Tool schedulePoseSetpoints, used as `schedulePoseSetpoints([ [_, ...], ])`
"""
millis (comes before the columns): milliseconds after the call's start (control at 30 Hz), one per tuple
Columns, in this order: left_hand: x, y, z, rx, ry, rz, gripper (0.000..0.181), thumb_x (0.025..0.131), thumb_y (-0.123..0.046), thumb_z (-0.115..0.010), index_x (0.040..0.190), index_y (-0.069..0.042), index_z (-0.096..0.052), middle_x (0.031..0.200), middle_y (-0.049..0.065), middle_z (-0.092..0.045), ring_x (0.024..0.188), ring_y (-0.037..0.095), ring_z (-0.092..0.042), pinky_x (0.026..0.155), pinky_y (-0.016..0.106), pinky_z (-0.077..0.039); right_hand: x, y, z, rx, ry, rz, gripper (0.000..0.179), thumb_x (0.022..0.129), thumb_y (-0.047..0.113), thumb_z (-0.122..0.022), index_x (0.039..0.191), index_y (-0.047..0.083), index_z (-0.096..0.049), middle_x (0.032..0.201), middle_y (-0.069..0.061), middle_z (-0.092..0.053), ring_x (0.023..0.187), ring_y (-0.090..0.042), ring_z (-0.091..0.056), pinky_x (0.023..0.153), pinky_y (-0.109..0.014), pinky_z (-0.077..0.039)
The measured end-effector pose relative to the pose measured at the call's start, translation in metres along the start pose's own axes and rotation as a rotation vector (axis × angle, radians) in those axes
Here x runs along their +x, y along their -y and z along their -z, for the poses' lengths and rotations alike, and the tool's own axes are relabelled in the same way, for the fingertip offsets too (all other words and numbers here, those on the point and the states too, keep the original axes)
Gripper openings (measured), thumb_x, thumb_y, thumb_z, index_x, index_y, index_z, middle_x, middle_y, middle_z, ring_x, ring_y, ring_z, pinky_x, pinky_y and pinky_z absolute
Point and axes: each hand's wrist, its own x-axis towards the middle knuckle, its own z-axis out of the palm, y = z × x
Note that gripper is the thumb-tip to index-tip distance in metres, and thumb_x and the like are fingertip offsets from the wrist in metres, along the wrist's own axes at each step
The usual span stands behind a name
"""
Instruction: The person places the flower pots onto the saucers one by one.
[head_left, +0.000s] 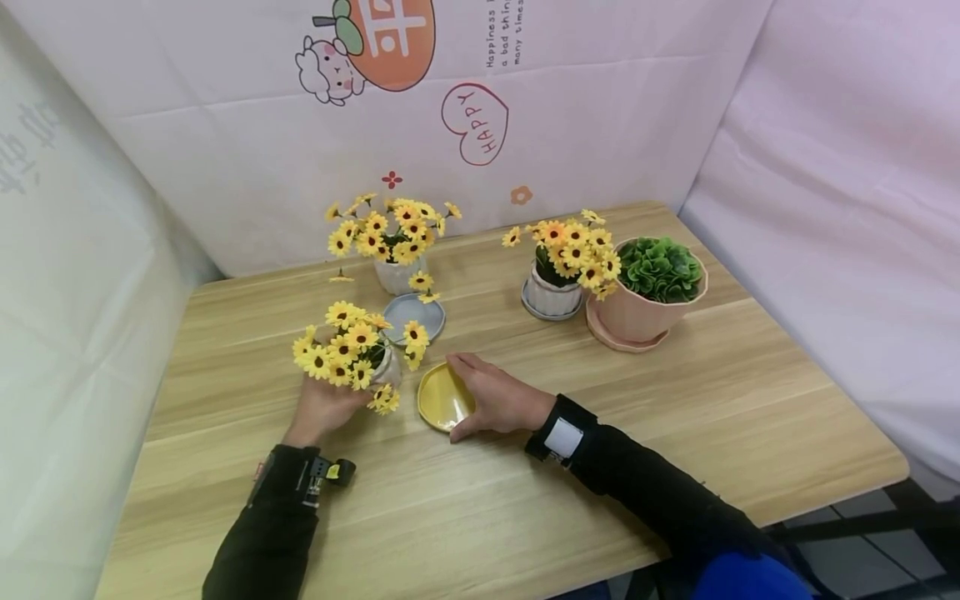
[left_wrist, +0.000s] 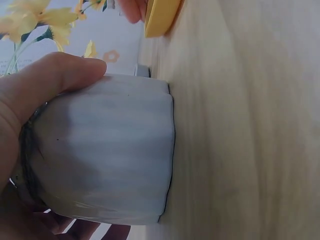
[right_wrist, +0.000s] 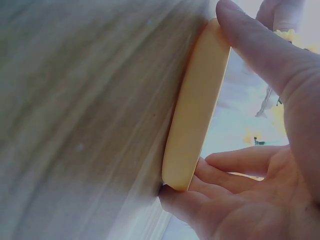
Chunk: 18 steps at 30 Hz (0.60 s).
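Observation:
My left hand (head_left: pixel 324 410) grips a small white fluted flowerpot (left_wrist: pixel 110 150) with yellow daisy-like flowers (head_left: pixel 341 346). In the left wrist view the thumb lies along the pot's side, and its base is right at the tabletop. To the right of that pot, my right hand (head_left: pixel 506 400) holds a shallow yellow saucer (head_left: pixel 441 398) between thumb and fingers at opposite edges. The right wrist view shows the saucer's side wall (right_wrist: pixel 197 110) low against the wood. A grey-blue saucer (head_left: pixel 420 321) lies just behind the left hand's pot, with nothing standing on it.
Behind the grey-blue saucer stands another white pot (head_left: pixel 397 277) of yellow flowers. Farther right, a similar pot (head_left: pixel 552 296) sits on a grey-blue saucer, beside a larger pink pot (head_left: pixel 637 317) with a green plant. White printed cloth (head_left: pixel 600 108) hangs behind the wooden table (head_left: pixel 720 408).

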Motion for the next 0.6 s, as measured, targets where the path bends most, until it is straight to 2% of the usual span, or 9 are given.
schedulePoseSetpoints([
  [133,-0.002,-0.004,-0.004,0.038,0.031,0.009,0.091,0.075,0.003,-0.086,0.151,0.005,-0.036,0.148,0.028,-0.050,0.141,0.046,-0.047,0.124,0.062,-0.033,-0.001,0.000,0.000,0.004,-0.004,0.001,0.121,0.080,0.039,-0.093,0.166,-0.004,-0.019,0.171,-0.023,-0.029,0.156,-0.034,-0.037,0.128,-0.043,-0.036],
  [333,-0.006,-0.008,-0.012,-0.019,0.067,-0.021,0.091,0.073,0.008,-0.087,0.149,0.003,-0.036,0.146,0.024,-0.053,0.139,0.042,-0.049,0.123,0.057,-0.036,-0.002,0.002,0.001,0.013,-0.003,0.007,0.123,0.080,0.038,-0.094,0.166,-0.005,-0.017,0.171,-0.023,-0.028,0.156,-0.034,-0.036,0.128,-0.042,-0.035],
  [433,-0.007,-0.009,-0.016,-0.026,0.067,-0.050,0.092,0.072,0.006,-0.089,0.147,0.004,-0.037,0.144,0.022,-0.055,0.136,0.032,-0.052,0.121,0.044,-0.039,-0.003,0.002,0.001,0.010,-0.002,0.013,0.124,0.081,0.038,-0.093,0.166,-0.006,-0.015,0.171,-0.024,-0.026,0.157,-0.035,-0.035,0.129,-0.043,-0.034],
  [600,-0.008,-0.011,-0.018,-0.055,0.037,-0.107,0.090,0.069,0.007,-0.090,0.144,0.006,-0.040,0.140,0.021,-0.058,0.126,0.005,-0.050,0.111,0.013,-0.038,-0.003,0.001,0.001,0.012,-0.001,0.013,0.123,0.082,0.039,-0.092,0.166,-0.007,-0.015,0.172,-0.025,-0.024,0.158,-0.036,-0.033,0.129,-0.043,-0.034],
])
